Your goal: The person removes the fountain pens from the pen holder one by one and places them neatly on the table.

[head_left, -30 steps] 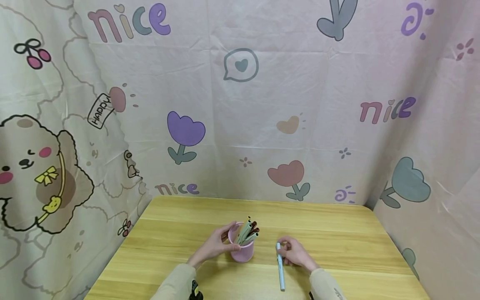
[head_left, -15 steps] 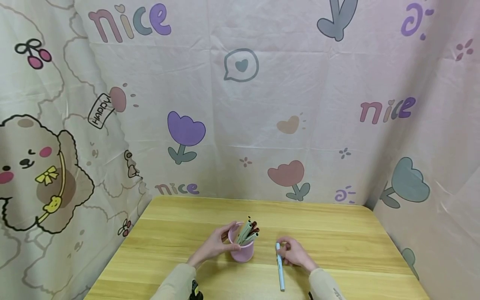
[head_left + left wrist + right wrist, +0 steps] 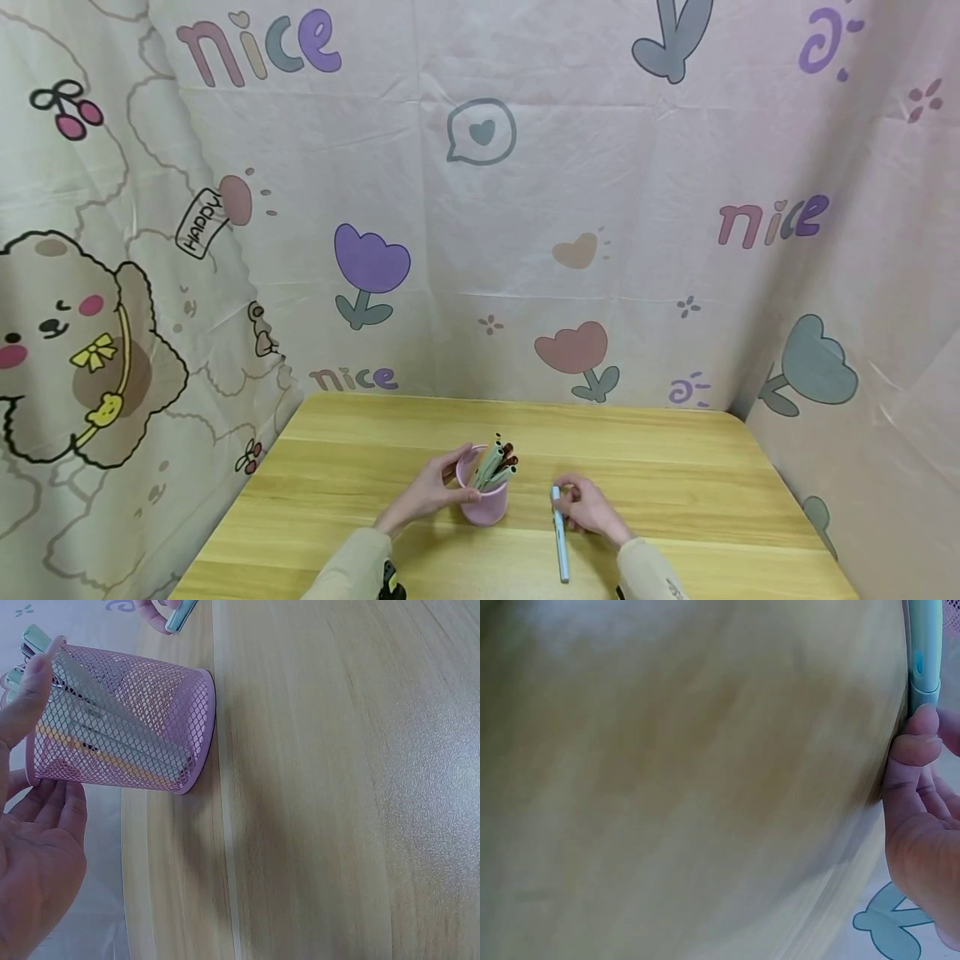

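A pink mesh pen cup (image 3: 487,508) stands upright on the table, with several pens (image 3: 491,467) in pale green and dark brown leaning inside. My left hand (image 3: 431,492) holds the cup from its left side, thumb at the near rim and fingers round the back; the left wrist view shows the fingertips against the mesh (image 3: 120,724). To the right of the cup, my right hand (image 3: 590,505) pinches the far end of a light blue pen (image 3: 562,550). That pen lies lengthwise, its other end pointing to the table's front. In the right wrist view, thumb and fingertips meet at the pen's end (image 3: 925,652).
The wood-grain table (image 3: 360,433) reaches back to a printed cloth backdrop (image 3: 480,233). More cloth hangs along the left and right sides. A dark wrist device (image 3: 391,581) shows at the left sleeve.
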`<state>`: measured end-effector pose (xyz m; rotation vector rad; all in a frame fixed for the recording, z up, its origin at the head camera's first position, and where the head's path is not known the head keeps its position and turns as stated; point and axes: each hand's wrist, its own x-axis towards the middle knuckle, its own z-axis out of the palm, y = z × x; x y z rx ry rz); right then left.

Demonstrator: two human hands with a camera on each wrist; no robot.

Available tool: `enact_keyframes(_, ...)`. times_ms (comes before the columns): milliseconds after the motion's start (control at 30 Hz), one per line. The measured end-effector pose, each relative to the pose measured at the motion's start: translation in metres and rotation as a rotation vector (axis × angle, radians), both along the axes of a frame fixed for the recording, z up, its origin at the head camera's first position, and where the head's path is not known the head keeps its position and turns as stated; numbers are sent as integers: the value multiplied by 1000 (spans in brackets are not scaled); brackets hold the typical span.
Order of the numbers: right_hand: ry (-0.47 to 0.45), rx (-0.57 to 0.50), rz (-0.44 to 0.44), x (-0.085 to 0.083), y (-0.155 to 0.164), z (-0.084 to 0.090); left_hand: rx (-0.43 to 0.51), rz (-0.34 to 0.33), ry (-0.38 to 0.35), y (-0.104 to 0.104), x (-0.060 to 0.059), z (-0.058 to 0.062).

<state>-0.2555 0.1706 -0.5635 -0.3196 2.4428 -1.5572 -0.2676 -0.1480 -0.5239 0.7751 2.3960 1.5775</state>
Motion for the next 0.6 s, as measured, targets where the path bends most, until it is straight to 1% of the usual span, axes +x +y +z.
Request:
enact_keyframes(233, -4, -1, -19, 1, -1, 0, 0, -5, -2, -1, 0, 0)
enact_keyframes(600, -19, -2, -23, 5, -3, 6, -7, -4, -3, 0, -1, 0)
